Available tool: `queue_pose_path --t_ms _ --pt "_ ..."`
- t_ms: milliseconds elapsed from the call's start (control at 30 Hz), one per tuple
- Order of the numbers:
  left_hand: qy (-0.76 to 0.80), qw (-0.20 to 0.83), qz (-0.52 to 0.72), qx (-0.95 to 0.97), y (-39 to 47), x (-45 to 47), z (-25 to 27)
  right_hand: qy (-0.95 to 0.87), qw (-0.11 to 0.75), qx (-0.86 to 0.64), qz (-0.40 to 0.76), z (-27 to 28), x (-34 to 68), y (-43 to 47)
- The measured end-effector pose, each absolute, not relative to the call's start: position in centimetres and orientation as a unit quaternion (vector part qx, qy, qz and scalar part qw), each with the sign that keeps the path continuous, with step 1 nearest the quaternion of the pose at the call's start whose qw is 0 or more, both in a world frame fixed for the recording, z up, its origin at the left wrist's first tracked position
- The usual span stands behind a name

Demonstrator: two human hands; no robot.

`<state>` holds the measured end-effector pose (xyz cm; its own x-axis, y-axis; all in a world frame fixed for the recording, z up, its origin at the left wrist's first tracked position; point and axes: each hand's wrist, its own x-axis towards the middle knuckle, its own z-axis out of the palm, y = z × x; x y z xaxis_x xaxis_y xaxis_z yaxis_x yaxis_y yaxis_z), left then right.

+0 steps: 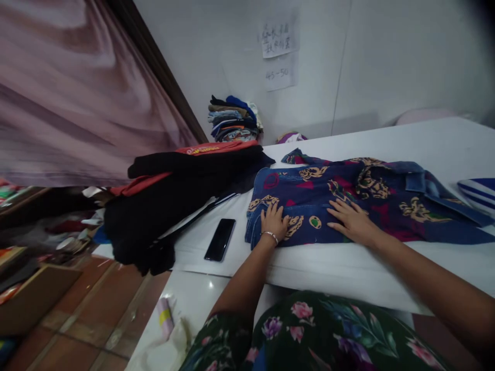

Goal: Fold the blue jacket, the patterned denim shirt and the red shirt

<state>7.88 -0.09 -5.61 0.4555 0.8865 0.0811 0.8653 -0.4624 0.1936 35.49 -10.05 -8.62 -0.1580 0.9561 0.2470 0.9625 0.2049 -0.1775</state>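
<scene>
A patterned blue denim shirt (344,193) lies spread across the white table, its collar end towards the right. It carries tan, red and green figures, and its near edge runs close to the table's front. My left hand (274,221) rests flat on the left end of the shirt, fingers spread. Farther right, my right hand (351,220) lies on the middle of the near side with its fingers stretched out. Neither hand grips the cloth. A bracelet circles my left wrist.
A black phone (220,239) lies left of the shirt. Black garments (185,201) are heaped over the table's left side, with a folded clothes stack (234,121) behind. A blue-and-white striped item (479,191) is at the right. Paper signs (280,56) hang on the wall.
</scene>
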Motion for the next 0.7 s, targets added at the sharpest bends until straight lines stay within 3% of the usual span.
queue_pose_path --t_ms 333,500,700 --pt "0.605 0.075 0.033 0.792 1.1 2.6 -4.6 -0.74 0.122 -0.661 0.021 -9.7 36.1 -10.4" --pt "0.672 0.013 0.099 0.733 0.4 -0.9 -3.8 -0.741 0.119 -0.661 0.023 -9.6 36.1 -10.3" --pt "0.665 0.027 0.11 0.739 -1.4 -1.4 -3.9 -0.742 0.138 -0.656 0.013 -10.2 36.4 -10.2"
